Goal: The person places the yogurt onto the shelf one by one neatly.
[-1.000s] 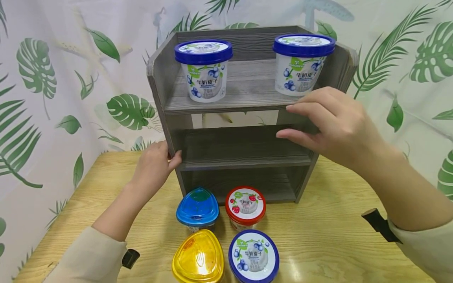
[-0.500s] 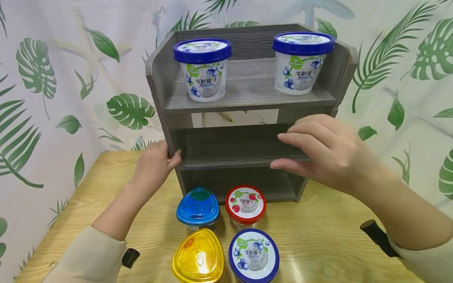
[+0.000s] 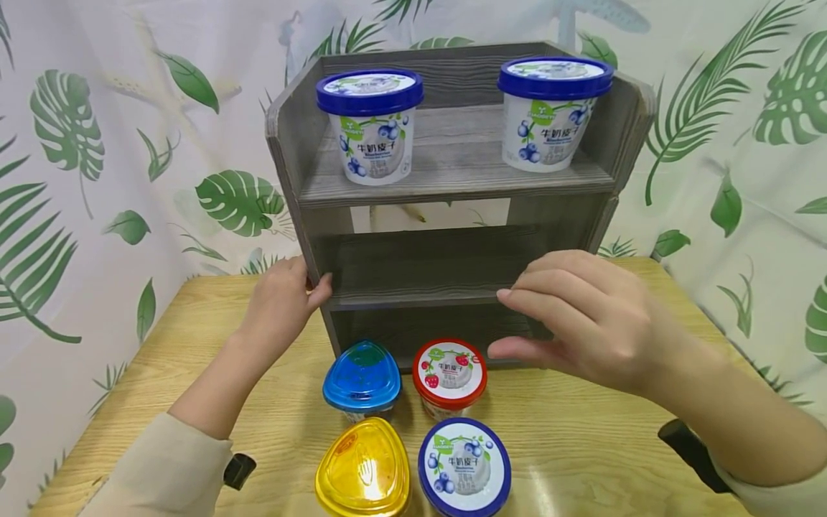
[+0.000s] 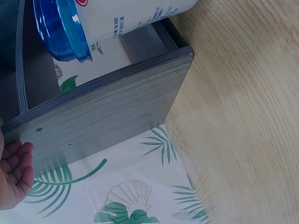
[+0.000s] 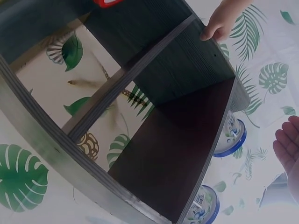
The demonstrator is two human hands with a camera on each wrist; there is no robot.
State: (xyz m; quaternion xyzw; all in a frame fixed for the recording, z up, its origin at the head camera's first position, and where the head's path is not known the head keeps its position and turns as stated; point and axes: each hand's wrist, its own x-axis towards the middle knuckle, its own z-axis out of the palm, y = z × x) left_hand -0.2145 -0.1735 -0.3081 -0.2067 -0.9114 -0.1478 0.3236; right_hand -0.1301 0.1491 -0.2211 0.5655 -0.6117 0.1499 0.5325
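My left hand [image 3: 284,298] grips the left side panel of a grey wooden shelf [image 3: 452,183], thumb at its front edge. Its curled fingers [image 4: 18,163] lie along the panel's outside in the left wrist view. Off the shelf's right front, my right hand [image 3: 588,323] hovers with nothing in it, thumb and fingers spread apart. Nearest to it is a red-lidded strawberry tub [image 3: 450,373] on the table. Two blueberry tubs with dark blue lids stand upright on the top board, one at left [image 3: 371,129], another at right [image 3: 554,118].
In front of the shelf, the wooden table [image 3: 614,445] also bears a blue-lidded tub [image 3: 362,377], a yellow-lidded tub [image 3: 363,467] and a third blueberry tub [image 3: 464,467]. Behind hangs a leaf-patterned cloth [image 3: 194,143]. Nothing stands on the shelf's middle board [image 3: 426,262].
My right hand has come down from beside the upper right blueberry tub to the level of the lower boards. The left hand keeps its hold on the shelf.
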